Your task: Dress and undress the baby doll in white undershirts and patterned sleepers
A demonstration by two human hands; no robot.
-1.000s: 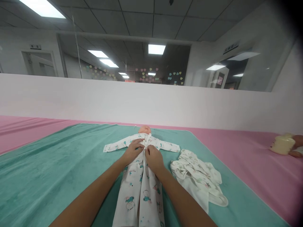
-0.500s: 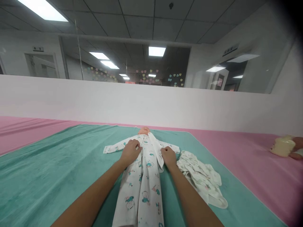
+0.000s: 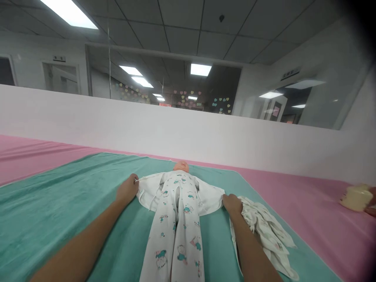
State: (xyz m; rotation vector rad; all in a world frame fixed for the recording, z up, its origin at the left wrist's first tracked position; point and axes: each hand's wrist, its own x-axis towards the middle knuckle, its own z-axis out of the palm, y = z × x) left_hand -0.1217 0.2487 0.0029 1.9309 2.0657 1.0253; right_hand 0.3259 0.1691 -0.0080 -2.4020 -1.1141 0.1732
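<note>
Basically, a doll [image 3: 181, 166] lies face up, mid-view, on a teal sheet [image 3: 58, 203], head pointing away twd a white wall [image 3: 147, 125]. It's in a white outfit [image 3: 187, 235] w/ small teal & pink cartoon prints; two long legs run down to the bottom edge of view. Two plain white flaps of cloth fan out, one per side of the doll's body. L hand [image 3: 128, 190] is out to the L, fingers pinching the outer corner of the L flap [image 3: 149, 191], which is pulled fairly taut. R hand [image 3: 233, 204] is opp., fingers pinching the outer edge of the R flap [image 3: 212, 197]. Just beside R hand, partly behind the R forearm, is a crumpled white cloth [image 3: 266, 223], also printed; can't tell if they touch. Pink sheet [image 3: 293, 188] shows beyond the teal. Far R, near the edge: a pale yellow thing [image 3: 356, 197], too blurred to ID. Above the wall, glass [image 3: 164, 82] w/ heart stickers [image 3: 221, 102] & ceiling lights.
</note>
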